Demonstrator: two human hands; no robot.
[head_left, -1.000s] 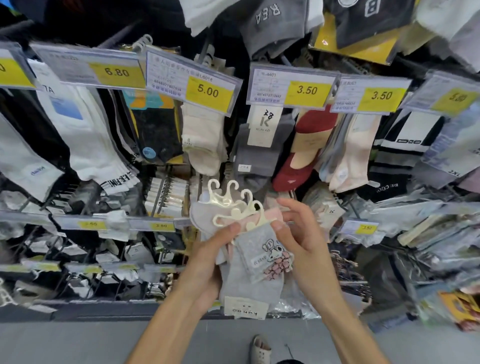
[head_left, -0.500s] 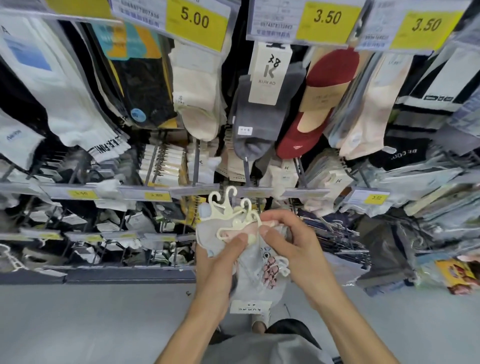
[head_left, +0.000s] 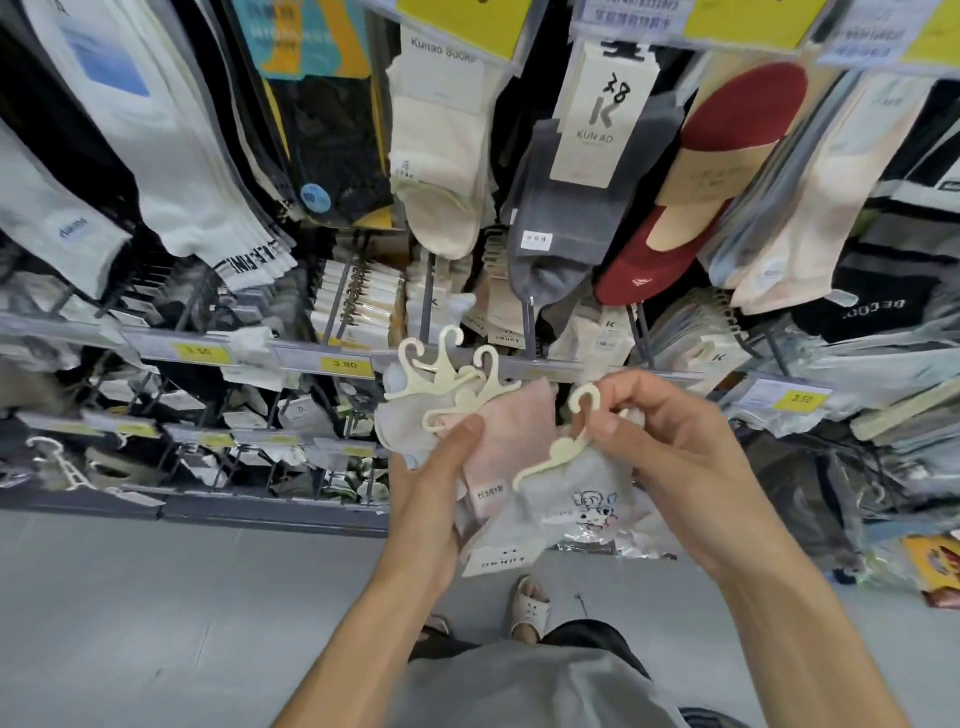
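Observation:
My left hand (head_left: 434, 499) grips a bunch of small socks on cream plastic hangers (head_left: 447, 376); a pink sock (head_left: 511, 439) lies on top of the bunch under my thumb. My right hand (head_left: 675, 457) pinches the hook of one cream hanger (head_left: 563, 447) that carries a grey sock with a cartoon print (head_left: 587, 493). That grey sock sits just right of the bunch and overlaps the pink one.
A sock display rack fills the view ahead: white socks (head_left: 171, 171) at left, a cream pair (head_left: 441, 156), a grey pair (head_left: 566, 208) and a red pair (head_left: 691, 187) hang above. Peg rows with yellow price tags (head_left: 345, 365) stand behind my hands. Grey floor (head_left: 156, 613) lies below.
My right hand has drawn the grey cartoon sock on its hanger to the right, away from the bunch, baring the pink sock. The view has tilted further down.

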